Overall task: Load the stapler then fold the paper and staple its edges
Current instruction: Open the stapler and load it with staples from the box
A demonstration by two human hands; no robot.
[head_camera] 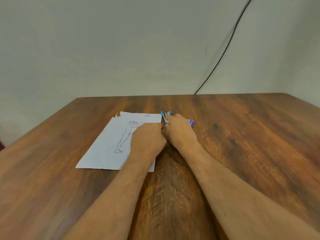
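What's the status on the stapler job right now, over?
Both hands at the stapler, right hand gripping it, left hand working beside it over the paper. Stapler opened up. Paper flat, unfolded. Small blue box behind right hand; nothing blocking.

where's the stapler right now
In the head view the stapler is just beyond the paper's far right corner, at the fingertips of the right hand, with the left hand close beside it.

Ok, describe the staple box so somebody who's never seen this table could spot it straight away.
On the wooden table, look just beyond the right hand, on the side away from the sheet of paper. The staple box is a small blue packet peeking out behind that hand. Unlike the blue-and-metal stapler at the paper's far corner, it lies flat.
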